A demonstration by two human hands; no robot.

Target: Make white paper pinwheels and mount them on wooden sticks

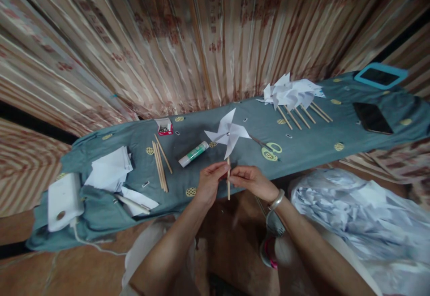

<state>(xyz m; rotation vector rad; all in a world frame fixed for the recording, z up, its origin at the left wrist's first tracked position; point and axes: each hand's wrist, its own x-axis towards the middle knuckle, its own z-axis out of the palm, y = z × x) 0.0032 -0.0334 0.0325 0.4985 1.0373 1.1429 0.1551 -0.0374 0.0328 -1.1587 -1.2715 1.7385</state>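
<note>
A white paper pinwheel (229, 133) with a pin at its centre stands upright on a thin wooden stick (229, 193). My left hand (212, 180) pinches the stick from the left, just below the paper blades. From the right, my right hand (251, 182), a bangle on its wrist, has its fingers closed on the same stick. Behind the pinwheel's right blade lie scissors (269, 151) with yellow-green handles, partly covered. A glue stick (194, 154) lies left of the pinwheel. Several bare wooden sticks (160, 166) rest farther left, below a small red box (165, 127) of metal pins.
Finished pinwheels (292, 92) are piled at the back right, near a black phone (372, 117) and a blue-framed device (381, 75). Paper sheets (109, 169) and a white corded device (65, 202) occupy the left end. A plastic bag of paper (363, 215) stands at right.
</note>
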